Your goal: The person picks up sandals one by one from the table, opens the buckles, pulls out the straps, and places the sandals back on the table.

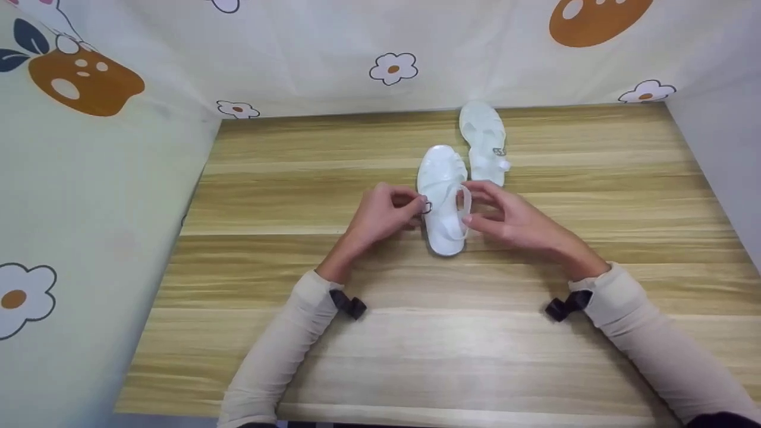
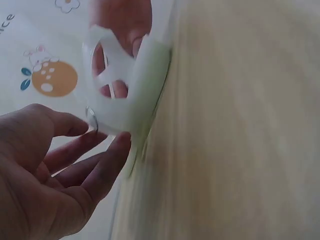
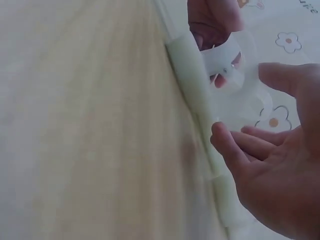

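Handling white sandal (image 1: pixel 440 193) on desk (image 1: pixel 297 261), just beside second sandal (image 1: pixel 483 131).
Left hand (image 1: pixel 387 213) grip pinches buckle (image 1: pixel 427 207); right hand (image 1: pixel 514 219) fingers relaxed, spread at heel strap (image 1: pixel 467 201). Best keep buckle steady, strap untwisted.

The near sandal (image 1: pixel 440 160) and far sandal (image 1: pixel 477 116) are milky white, with a faint green tint in the wrist views; the near one's buckle (image 1: pixel 427 207) is silvery. Tan and brown grain streaks the table (image 1: pixel 279 199). The cloth (image 1: pixel 315 53) is cream, printed with brown-orange fruit (image 1: pixel 107 89) spotted white, dark leaves (image 1: pixel 31 37) and white, orange-centred flowers (image 1: pixel 393 69) outlined in grey. The sleeves (image 1: pixel 648 327) are plain beige, the wrist straps (image 1: pixel 579 300) black.
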Demonstrator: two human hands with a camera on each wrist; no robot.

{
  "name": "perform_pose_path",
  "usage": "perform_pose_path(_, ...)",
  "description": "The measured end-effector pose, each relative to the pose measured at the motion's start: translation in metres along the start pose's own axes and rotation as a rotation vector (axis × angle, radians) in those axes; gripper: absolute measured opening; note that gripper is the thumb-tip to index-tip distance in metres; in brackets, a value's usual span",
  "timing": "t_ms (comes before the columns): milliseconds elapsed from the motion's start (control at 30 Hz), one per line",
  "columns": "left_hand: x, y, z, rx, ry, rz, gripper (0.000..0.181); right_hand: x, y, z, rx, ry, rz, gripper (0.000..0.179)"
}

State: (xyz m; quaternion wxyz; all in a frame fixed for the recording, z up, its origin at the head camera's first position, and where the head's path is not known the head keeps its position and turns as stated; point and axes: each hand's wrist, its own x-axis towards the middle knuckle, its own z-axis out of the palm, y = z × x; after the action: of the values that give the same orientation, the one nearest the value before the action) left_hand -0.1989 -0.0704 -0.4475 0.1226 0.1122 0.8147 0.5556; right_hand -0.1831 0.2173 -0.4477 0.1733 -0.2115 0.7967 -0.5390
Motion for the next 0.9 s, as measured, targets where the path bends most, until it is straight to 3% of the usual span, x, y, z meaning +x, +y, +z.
perform_pose_path(167, 0.012, -0.008, -0.009, -0.189, -0.048, -0.085, 0.019, 0.013, -0.017, 0.007, -0.127, 0.126, -0.111, 0.059)
perform_pose_path(300, 0.022, -0.015, -0.01, -0.302, -0.078, -0.126, 0.02, 0.024, -0.024, 0.018, -0.275, 0.162, -0.183, 0.047)
perform_pose_path(433, 0.026, -0.02, -0.01, -0.275, -0.136, -0.073, 0.02, 0.035, -0.024, 0.027, -0.391, 0.124, -0.234, 0.038)
perform_pose_path(533, 0.026, -0.024, -0.013, -0.229, -0.206, -0.005, 0.018, 0.039, -0.021, 0.027, -0.41, 0.091, -0.242, 0.032)
perform_pose_path(733, 0.023, -0.031, -0.024, -0.144, -0.328, 0.072, 0.017, 0.038, -0.014, 0.022, -0.371, 0.056, -0.163, 0.033)
perform_pose_path(900, 0.02, -0.038, -0.026, -0.145, -0.358, 0.084, 0.022, 0.038, -0.007, 0.021, -0.322, 0.054, -0.14, 0.033)
